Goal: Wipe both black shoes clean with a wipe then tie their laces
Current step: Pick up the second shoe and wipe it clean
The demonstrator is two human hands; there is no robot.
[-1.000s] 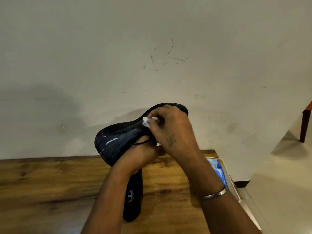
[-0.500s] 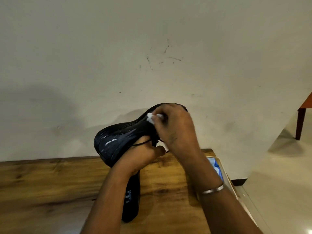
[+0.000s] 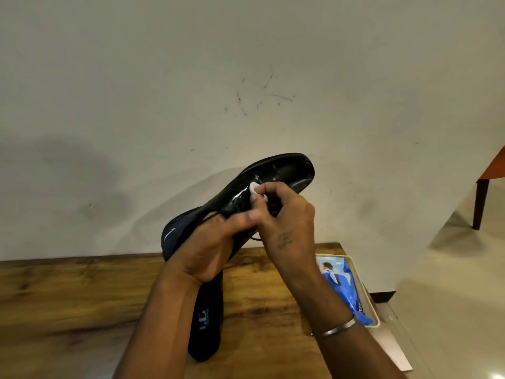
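Since half a second ago the held shoe (image 3: 276, 173) has swung round, so its toe now points up and to the right with more glossy upper showing, and the right hand (image 3: 284, 222) has slid back from the toe towards the laced part.

Nearest, a metal bangle (image 3: 338, 328) circles the right wrist. On the wooden table (image 3: 68, 296) the second shoe (image 3: 206, 318) lies lengthways, its insole printed with a white logo (too blurred to read). At the table's right edge a cream tray (image 3: 363, 285) holds a blue pack (image 3: 341, 285); the letters "mee" show on it.

Above the table, the left hand (image 3: 210, 250) grips the raised shoe from beneath, fingers curled round its rear half. The right hand's fingertips pinch a small white wipe (image 3: 254, 188) against the upper, just ahead of the laces. A loose black lace (image 3: 255, 238) hangs between the hands.

Behind is a pale wall (image 3: 164, 77) with faint scribbles, and a brown furniture leg (image 3: 479, 203) stands on the floor far right.
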